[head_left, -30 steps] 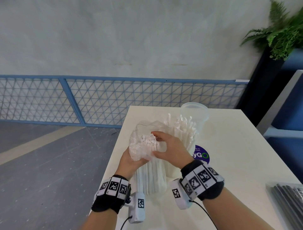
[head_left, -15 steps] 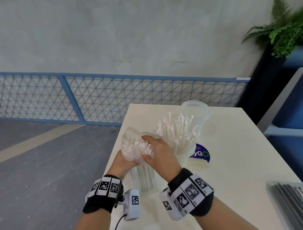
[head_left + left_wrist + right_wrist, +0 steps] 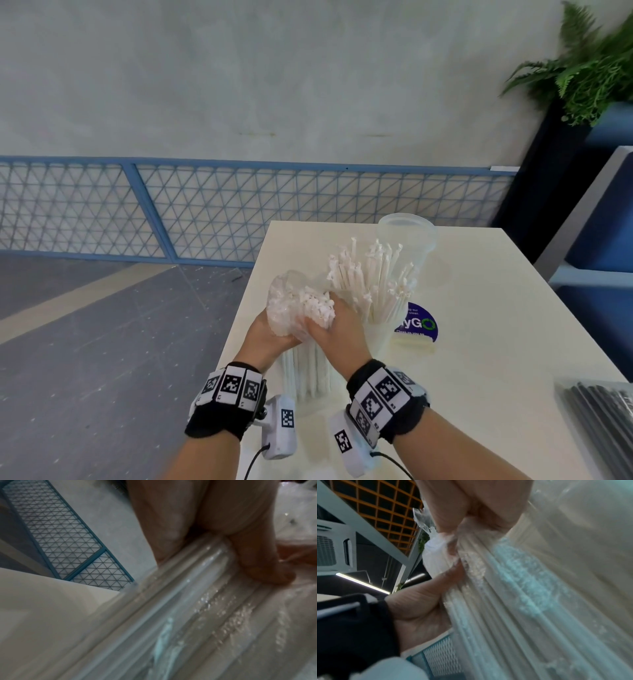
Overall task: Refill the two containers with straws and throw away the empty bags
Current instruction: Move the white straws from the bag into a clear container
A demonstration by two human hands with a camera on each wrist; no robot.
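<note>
The left hand (image 3: pixel 270 334) is curled around the upper part of a clear bag of straws (image 3: pixel 298 318), gripping it from the left side; in the left wrist view its fingers (image 3: pixel 267 566) press on the crinkled plastic over the white straws. The right hand (image 3: pixel 337 330) grips the same bag from the right, fingers bent over the straw tops where they bunch out of the bag's open mouth. In the right wrist view the bag (image 3: pixel 513 588) fills most of the picture, and the left hand (image 3: pixel 423 601) shows on its far side, thumb laid along the plastic. The bag stands nearly upright, its lower end down at the counter (image 3: pixel 496 308), near the front left edge.

Just to the right of the bag, and touching the right hand's back, stands a clear cup (image 3: pixel 380 335) packed with wrapped white straws (image 3: pixel 373 277) that fan out above its rim. Behind that cup, further from the bag, is a second clear cup (image 3: pixel 407 233); whether anything is in it cannot be told. Right of the bag, beyond the filled cup, a round purple sticker (image 3: pixel 419 323) lies on the counter. Well to the right of the bag, at the counter's near right corner, lies a pack of dark straws (image 3: pixel 603 418).
</note>
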